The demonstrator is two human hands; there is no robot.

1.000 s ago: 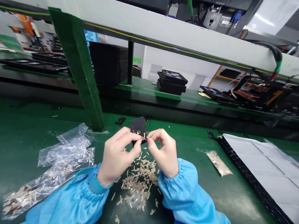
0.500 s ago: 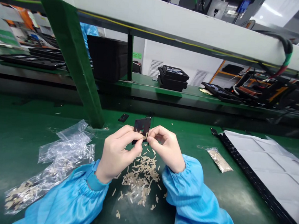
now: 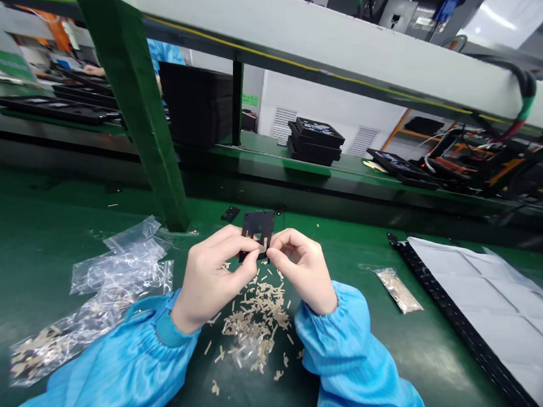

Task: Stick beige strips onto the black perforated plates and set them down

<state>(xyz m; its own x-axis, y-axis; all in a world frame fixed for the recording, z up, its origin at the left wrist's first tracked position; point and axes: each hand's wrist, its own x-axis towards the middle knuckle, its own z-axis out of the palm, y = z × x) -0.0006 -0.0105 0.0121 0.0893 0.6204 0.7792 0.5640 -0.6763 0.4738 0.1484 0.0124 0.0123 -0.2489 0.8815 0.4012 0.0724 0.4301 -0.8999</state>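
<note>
Black plate (image 3: 258,225) between left hand (image 3: 209,278), right hand (image 3: 304,272); tan strips (image 3: 256,320) beneath.

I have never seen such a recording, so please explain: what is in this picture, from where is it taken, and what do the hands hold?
The camera sits on a person's head and looks down at their two bare hands in blue sleeves. The left hand and the right hand together pinch a small black plate, above a pile of beige strips on the green table. Clear plastic bags lie to the left, a small bag of strips to the right, beside a black tray under a white sheet.
</note>
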